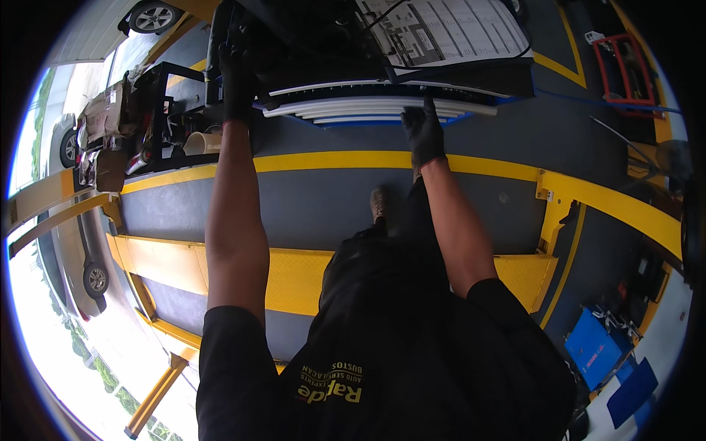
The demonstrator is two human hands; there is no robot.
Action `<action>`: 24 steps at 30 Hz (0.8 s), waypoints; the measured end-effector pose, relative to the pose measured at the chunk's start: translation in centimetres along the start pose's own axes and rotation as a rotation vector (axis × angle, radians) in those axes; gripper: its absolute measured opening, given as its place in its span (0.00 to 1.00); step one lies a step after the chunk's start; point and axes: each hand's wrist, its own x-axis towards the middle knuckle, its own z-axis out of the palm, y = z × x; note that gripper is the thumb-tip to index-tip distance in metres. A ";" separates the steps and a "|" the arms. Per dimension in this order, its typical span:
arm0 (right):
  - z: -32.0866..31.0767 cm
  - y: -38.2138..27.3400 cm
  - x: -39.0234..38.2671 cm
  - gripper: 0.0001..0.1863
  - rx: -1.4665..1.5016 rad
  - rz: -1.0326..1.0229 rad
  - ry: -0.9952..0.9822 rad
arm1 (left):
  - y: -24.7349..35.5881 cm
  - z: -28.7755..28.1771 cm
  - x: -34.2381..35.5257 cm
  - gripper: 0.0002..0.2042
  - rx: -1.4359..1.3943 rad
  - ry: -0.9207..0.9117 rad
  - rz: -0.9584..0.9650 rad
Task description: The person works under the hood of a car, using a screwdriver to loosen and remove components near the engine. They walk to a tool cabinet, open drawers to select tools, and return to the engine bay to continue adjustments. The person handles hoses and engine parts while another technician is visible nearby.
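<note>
My left hand (237,84), in a black glove, is closed around the dark left edge or handle of a tool cart (518,77). Its drawers (382,110) have long pale strips along blue fronts. My right hand (423,132), also gloved, is at those drawer fronts with its index finger stretched out, the others slightly bent, and nothing visible in it; whether the fingertips touch the cart is unclear. On the cart top lies a board with printed paper sheets (460,29), with a black cable across it.
At left stand a black shelf cart (158,117) with cardboard (103,117) and a bucket (202,143). Yellow lift beams (610,213) cross behind and around me. A red frame (621,73) and blue machine (592,338) are at right. Cars (95,279) stand at left.
</note>
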 end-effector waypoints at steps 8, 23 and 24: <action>-5.7 -0.1 -14.5 0.28 -0.810 0.160 0.167 | -0.4 -1.5 -1.9 0.27 -0.491 0.102 -0.264; -12.3 -1.3 -28.8 0.31 -0.770 0.399 0.062 | -0.8 -1.2 -3.0 0.30 -0.518 0.078 -0.281; -12.5 -1.3 -29.0 0.31 -0.763 0.398 0.060 | -1.4 -1.0 -2.7 0.27 -0.401 0.071 -0.170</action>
